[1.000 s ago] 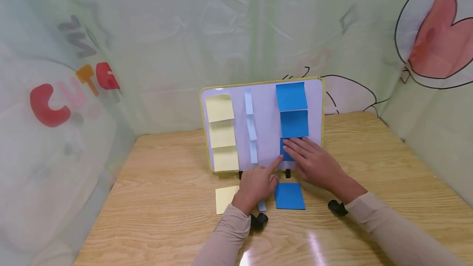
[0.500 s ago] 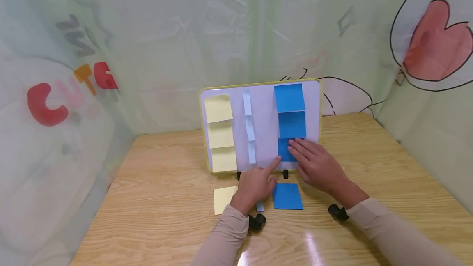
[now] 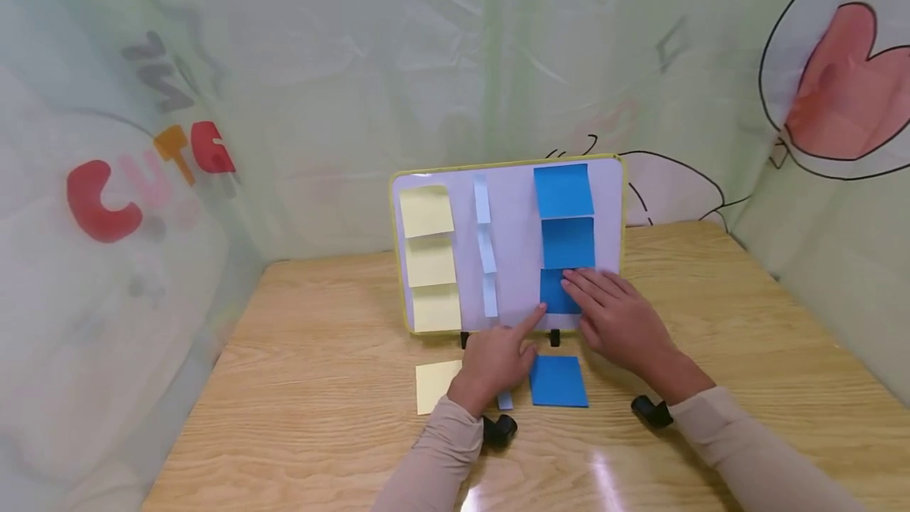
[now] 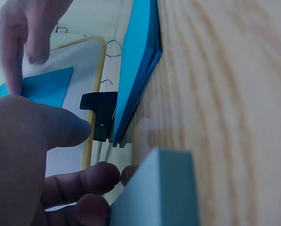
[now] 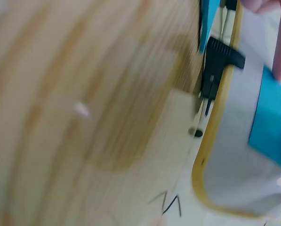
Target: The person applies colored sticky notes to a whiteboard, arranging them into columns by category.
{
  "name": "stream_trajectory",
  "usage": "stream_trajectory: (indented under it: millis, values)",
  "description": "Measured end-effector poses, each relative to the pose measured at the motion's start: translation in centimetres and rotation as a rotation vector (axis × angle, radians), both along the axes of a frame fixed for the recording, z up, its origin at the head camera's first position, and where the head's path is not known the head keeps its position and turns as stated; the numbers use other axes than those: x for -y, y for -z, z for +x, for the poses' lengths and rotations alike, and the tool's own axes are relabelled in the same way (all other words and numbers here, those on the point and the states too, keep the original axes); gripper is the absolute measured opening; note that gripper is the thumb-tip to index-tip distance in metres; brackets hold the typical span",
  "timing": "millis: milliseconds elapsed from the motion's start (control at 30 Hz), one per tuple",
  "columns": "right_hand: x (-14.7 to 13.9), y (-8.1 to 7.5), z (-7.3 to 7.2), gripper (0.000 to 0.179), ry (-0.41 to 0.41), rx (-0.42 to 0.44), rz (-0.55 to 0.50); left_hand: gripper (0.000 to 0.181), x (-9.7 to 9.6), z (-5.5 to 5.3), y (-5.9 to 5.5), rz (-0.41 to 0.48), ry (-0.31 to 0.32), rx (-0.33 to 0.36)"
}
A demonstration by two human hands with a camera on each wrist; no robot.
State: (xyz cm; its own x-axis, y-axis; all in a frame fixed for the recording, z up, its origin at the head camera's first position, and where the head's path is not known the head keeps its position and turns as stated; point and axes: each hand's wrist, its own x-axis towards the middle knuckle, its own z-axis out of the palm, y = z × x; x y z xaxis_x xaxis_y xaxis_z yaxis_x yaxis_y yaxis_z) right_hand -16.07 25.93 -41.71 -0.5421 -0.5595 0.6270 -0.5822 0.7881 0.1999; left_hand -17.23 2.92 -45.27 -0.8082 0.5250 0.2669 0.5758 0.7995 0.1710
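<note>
A whiteboard [image 3: 515, 243] with a yellow frame stands propped on the table. My right hand [image 3: 626, 326] lies with straight fingers against the lowest blue sticky note [image 3: 553, 291], covering its right part. At that note's lower left corner, the extended index finger of my left hand [image 3: 494, 362] touches it; the left hand's other fingers bend loosely, as the left wrist view shows. Two more blue notes [image 3: 567, 242] hang above in the same column. On the table below lies a blue sticky note pad [image 3: 558, 382]. The right wrist view shows the lowest blue note [image 5: 272, 122] on the board.
Three yellow notes [image 3: 432, 259] and three narrow light-blue strips [image 3: 486, 250] form columns on the board. A yellow pad [image 3: 434, 387] and light-blue strip pad [image 4: 173, 188] sit near my left wrist. Black stand clips [image 3: 555, 337] hold the board's bottom edge.
My right fingertips have slid a little to the right across the lowest blue note, uncovering more of it. My left index finger stays at its corner. The head view shifts slightly.
</note>
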Motion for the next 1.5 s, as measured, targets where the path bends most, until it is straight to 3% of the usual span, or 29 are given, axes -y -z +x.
stream_trajectory:
  millis: [233,300,400,600,767,900,1100,1233,1500]
  values:
    - [-1.5,0.0,0.4,0.048,0.054,-0.027,-0.027,0.063,0.3,-0.3,0.0,-0.001,-0.025,0.065]
    - [-1.3,0.0,0.4,0.052,0.053,-0.041,-0.045,0.063,0.3,-0.3,0.0,0.010,-0.025,0.075]
    - [-0.5,0.2,0.3,0.064,0.018,-0.060,-0.059,0.063,0.3,-0.3,0.0,0.024,-0.015,0.075]
    - [1.5,0.4,0.0,0.062,-0.061,-0.024,-0.043,0.061,-0.1,-0.2,0.2,0.034,0.018,0.051]
    - [0.9,0.5,-0.1,0.048,-0.028,0.008,-0.036,0.062,-0.2,-0.1,0.2,0.024,0.013,0.072]
    - [-0.4,0.4,0.1,0.054,0.001,-0.001,-0.049,0.063,-0.1,-0.1,0.1,0.027,-0.005,0.081]
    - [-1.4,0.4,0.4,0.050,0.042,-0.038,-0.074,0.063,0.1,-0.2,0.0,0.039,-0.009,0.100]
    - [-0.6,0.5,0.5,0.056,0.054,-0.064,-0.098,0.063,0.2,-0.2,0.1,0.034,-0.005,0.085]
    - [2.4,0.4,-0.1,0.064,-0.034,-0.036,-0.099,0.062,0.2,-0.2,0.2,0.040,0.010,0.056]
